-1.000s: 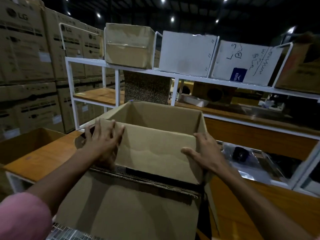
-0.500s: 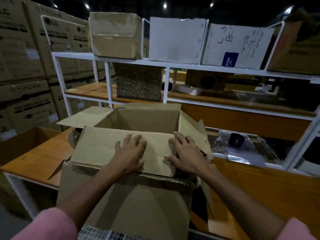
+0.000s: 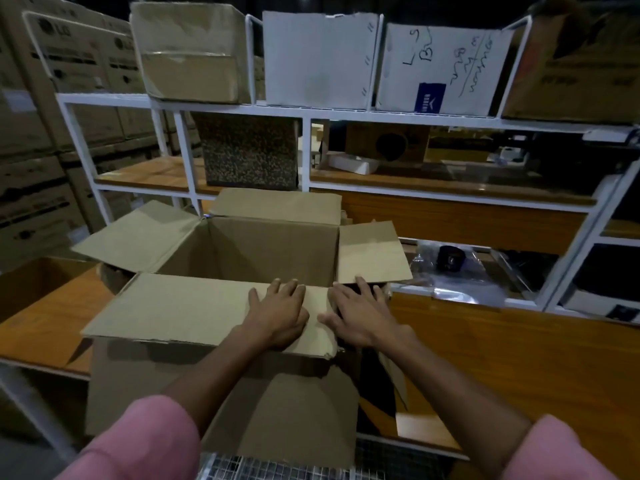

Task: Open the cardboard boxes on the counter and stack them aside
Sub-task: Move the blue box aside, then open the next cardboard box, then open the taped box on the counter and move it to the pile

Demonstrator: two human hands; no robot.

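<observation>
Left hand (image 3: 277,315) flat on the near flap (image 3: 194,310) of the cardboard box (image 3: 242,258), fingers straight and spread, palm pressing down near the flap's right end, nothing curled round it. Right hand (image 3: 360,317) just beside, fingers also straight and splayed, resting over the box's near right corner, fingertips reaching toward the edge of the right flap (image 3: 372,252); thumb lying on the near flap's right end, close to the left hand but apart from it. Box standing upright on the wooden counter (image 3: 502,358), top open, interior visible and brown, all four flaps folded outward: left flap (image 3: 138,233) spread out to the left, far flap (image 3: 277,204) tipped back toward the shelving, right flap out level to the right, near flap folded down toward the person. Pink sleeves (image 3: 138,445) at the bottom corners. Directly below the near flap, the front wall of another brown carton (image 3: 221,393). Behind the box, a white metal shelf frame (image 3: 304,114) carrying a brown box (image 3: 190,53), two white boxes, one with handwriting (image 3: 446,64), and a speckled box (image 3: 249,150) on the lower wooden shelf. To the right, clear plastic bags (image 3: 460,271) with a dark item inside. At far left, stacked printed cartons (image 3: 45,98).
</observation>
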